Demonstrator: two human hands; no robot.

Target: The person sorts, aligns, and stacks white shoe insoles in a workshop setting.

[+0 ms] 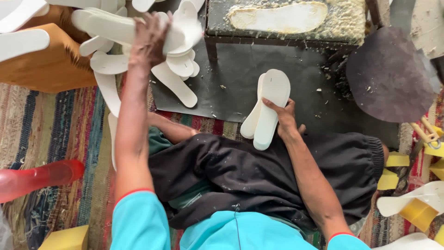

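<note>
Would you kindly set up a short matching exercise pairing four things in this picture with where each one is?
Things:
1. Left hand
2. Right hand
3. Red boot
4. Dark round sheet

Places:
A. Far right, beside the low table
B. On the pile of white insoles at top left
C. Lower left, on the striped rug
D. Holding two white insoles at the lap

Pairs: 1-B, 2-D, 3-C, 4-A
</note>
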